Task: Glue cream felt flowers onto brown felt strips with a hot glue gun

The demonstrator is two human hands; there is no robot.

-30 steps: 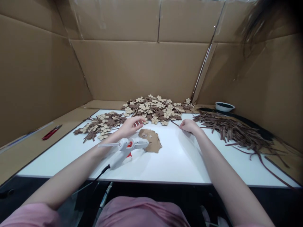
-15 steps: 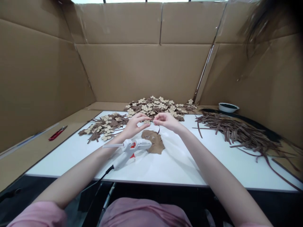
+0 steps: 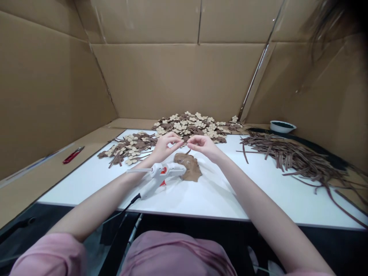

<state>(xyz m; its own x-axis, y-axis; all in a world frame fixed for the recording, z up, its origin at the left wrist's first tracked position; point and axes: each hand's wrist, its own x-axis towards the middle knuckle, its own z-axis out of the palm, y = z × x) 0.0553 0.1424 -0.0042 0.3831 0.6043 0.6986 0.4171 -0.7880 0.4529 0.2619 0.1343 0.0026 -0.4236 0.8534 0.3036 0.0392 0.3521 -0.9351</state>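
Observation:
My left hand (image 3: 167, 147) and my right hand (image 3: 204, 147) almost meet at the fingertips above the back middle of the white board (image 3: 218, 199). Each has thumb and forefinger pinched. A short piece of dark brown strip (image 3: 188, 151) shows just below the fingertips, by my right hand; whatever is between the left fingers is too small to make out. Under the hands lies a ragged brown pad (image 3: 191, 168) with a glossy patch. A white glue gun (image 3: 161, 176) stands in front of my left wrist, its nozzle toward the pad.
Cream and brown flower cut-outs (image 3: 189, 126) are heaped at the back. Flowers with strips (image 3: 130, 147) lie to the left, loose brown strips (image 3: 287, 155) to the right. A red cutter (image 3: 73, 155) and a white bowl (image 3: 282, 127) sit beyond the board. Cardboard walls (image 3: 172, 80) enclose the table.
The view has tilted down slightly. My fingertips have drawn closer together, and the strip's hanging end has shifted left. The cream flower piece seen under my left fingers no longer shows.

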